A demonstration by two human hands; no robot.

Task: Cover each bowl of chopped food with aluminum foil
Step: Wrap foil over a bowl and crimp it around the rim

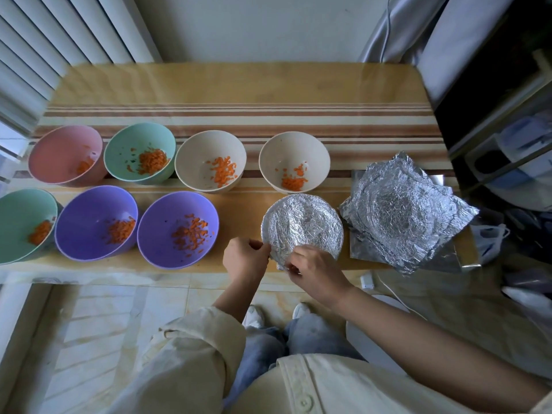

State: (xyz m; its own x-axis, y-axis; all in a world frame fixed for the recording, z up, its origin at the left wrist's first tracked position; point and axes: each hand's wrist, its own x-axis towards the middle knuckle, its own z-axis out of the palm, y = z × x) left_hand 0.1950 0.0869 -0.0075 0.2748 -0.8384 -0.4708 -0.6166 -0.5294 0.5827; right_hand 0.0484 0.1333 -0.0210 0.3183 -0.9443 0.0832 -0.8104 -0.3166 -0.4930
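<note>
One foil-covered bowl (302, 225), seven uncovered bowls (167, 216), crinkled foil stack (406, 210) just right

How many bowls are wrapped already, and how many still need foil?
Nearly one done: a foil cover is on at the front right. The left hand and right hand are pinching its near edge down. Left to do: seven open bowls of orange bits, the pink bowl, green bowls, cream bowls and purple bowls. Spare foil sheets wait on the right.

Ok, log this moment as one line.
left hand: pinches foil cover | right hand: pinches foil cover | seven bowls uncovered | foil stack right
</note>
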